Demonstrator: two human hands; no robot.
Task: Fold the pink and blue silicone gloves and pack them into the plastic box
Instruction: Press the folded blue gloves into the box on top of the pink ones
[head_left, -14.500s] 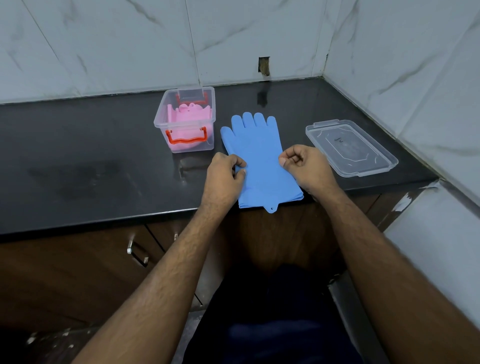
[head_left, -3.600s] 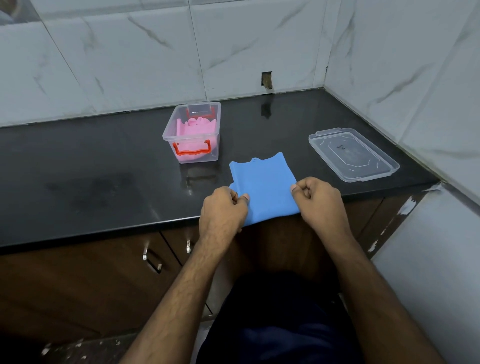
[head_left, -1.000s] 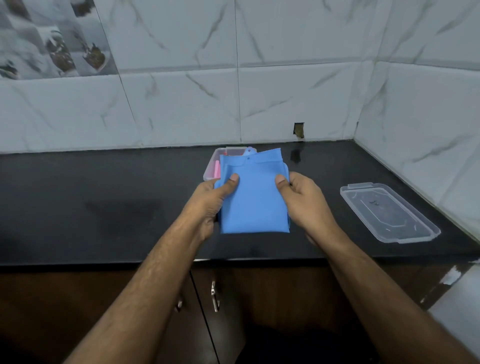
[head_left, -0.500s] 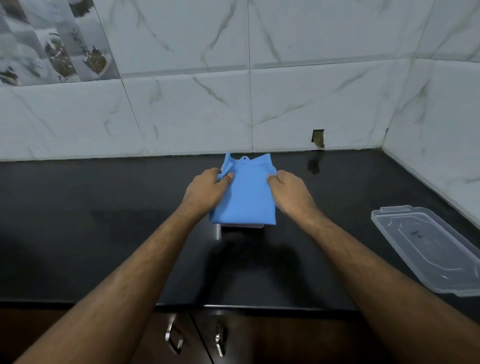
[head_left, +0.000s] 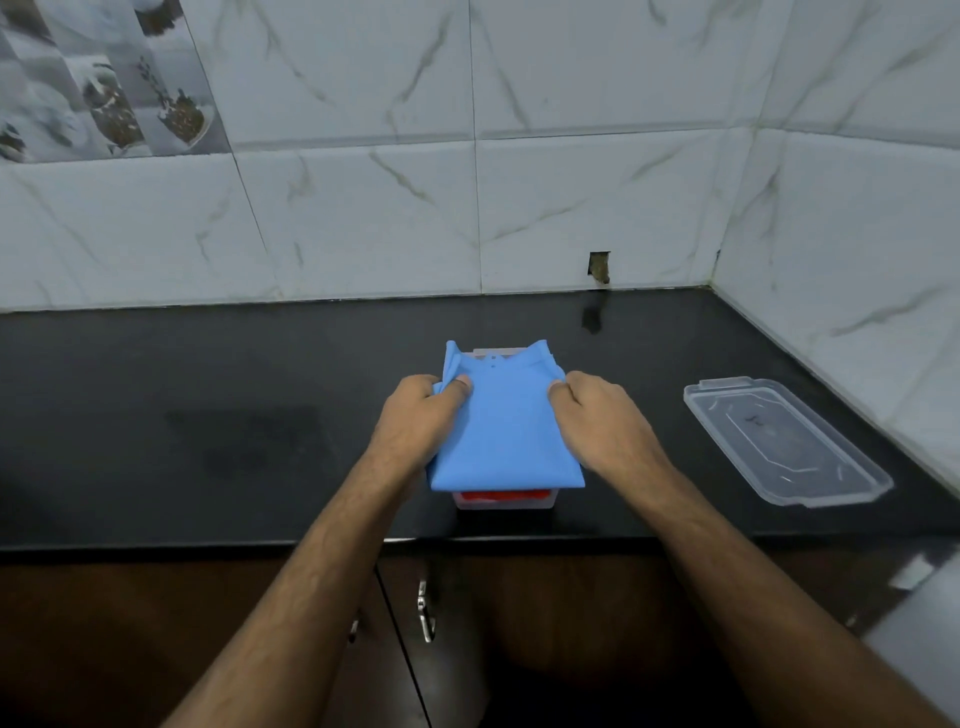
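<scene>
You had the folded blue glove (head_left: 506, 431) in both hands, held flat directly over the plastic box (head_left: 505, 500). Only the box's near wall, with its red handle, and a sliver of the far rim showed past the glove. Whether the glove rested on the rim or hung just above it could not be told.

Left hand (head_left: 422, 422): thumb on top of the glove's left edge, fingers curled under, a pinching grip. Right hand (head_left: 602, 422): same on the right edge, thumb over, fingers tucked beneath.

The pink glove was not visible; the blue one covered the whole opening.

Step in hand, as judged: packing the blue glove, fold done, insertion not yet made. The folded glove looked wider than the box mouth, overhanging on both sides.

Next move likely called for you to draw the side edges inward or fold once more, then press the middle down into the box before you let go. Silicone tends to spring open, so a hand on top would have helped.

The clear lid (head_left: 784, 447) lay on the tabletop (head_left: 208, 415) well to your right, apart from the box.
</scene>
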